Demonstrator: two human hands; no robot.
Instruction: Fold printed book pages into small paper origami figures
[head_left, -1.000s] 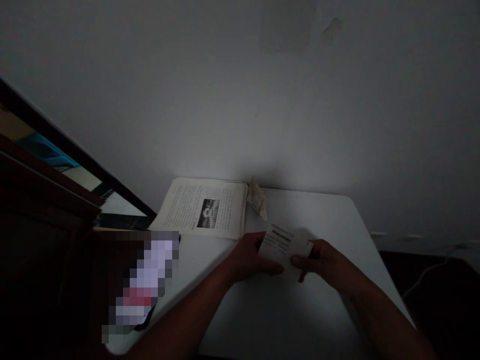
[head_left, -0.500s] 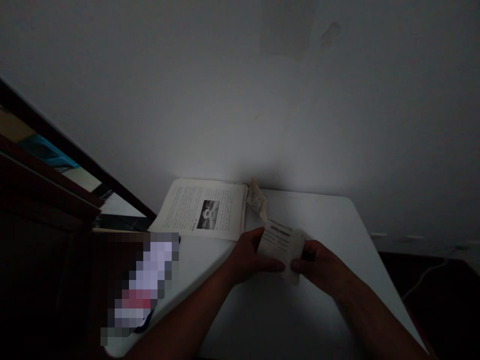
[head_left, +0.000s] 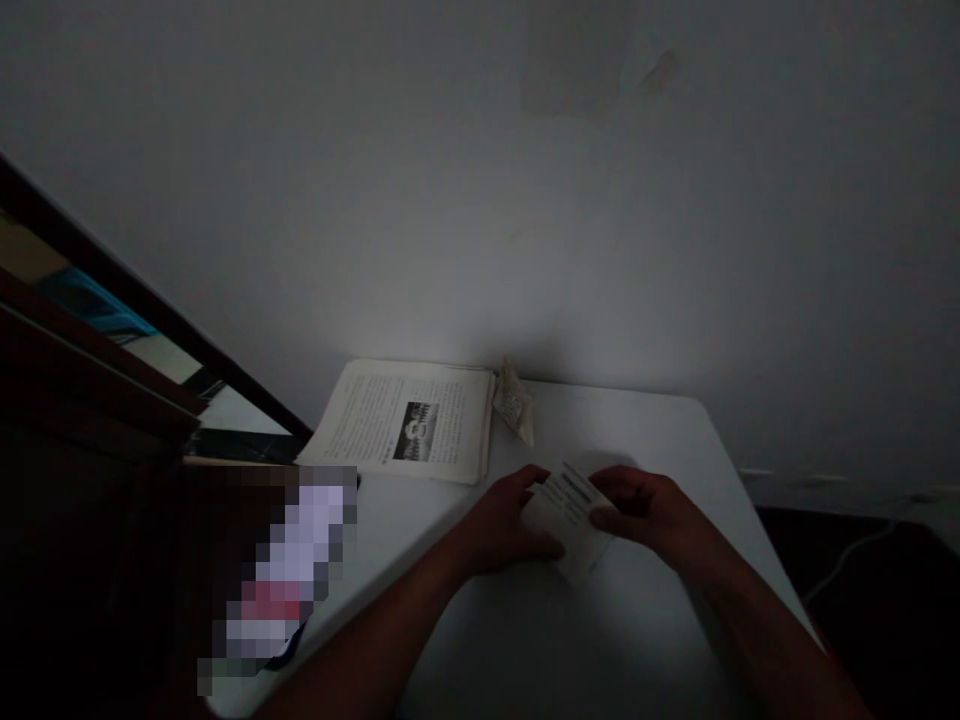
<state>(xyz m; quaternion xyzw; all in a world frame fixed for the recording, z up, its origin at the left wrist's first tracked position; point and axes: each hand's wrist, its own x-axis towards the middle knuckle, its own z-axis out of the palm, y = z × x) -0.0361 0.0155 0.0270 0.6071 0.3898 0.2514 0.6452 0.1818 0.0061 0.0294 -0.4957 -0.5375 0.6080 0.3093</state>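
Head camera looks down two bare forearms that reach in from the near edge and meet over the middle of a white desk [head_left: 517, 640]. The left hand [head_left: 506, 520] and right hand [head_left: 649, 508] both have hold of one slip of paper [head_left: 571, 508], printed with small dark text. The left fingers [head_left: 537, 478] are curled round its left edge with the thumb tucked beneath. The right fingers [head_left: 604, 518] close down on its right side. Neither hand is spread open. The slip sits tilted between them, just above the desk, and seems to be held this way so each hand can steady one side.

Beyond the left fingers and a little further left lies an open book [head_left: 409, 420], flat, with a small photograph on its page. Just past the fingers, touching the book's right edge, sits a crumpled packet [head_left: 517, 405]. Behind it a plain pale wall [head_left: 480, 200] rises, dim and faintly stained. Far left of the hands stands a dark wooden frame [head_left: 112, 290], and far right a cable [head_left: 847, 555] trails on the dark floor. The room is poorly lit.
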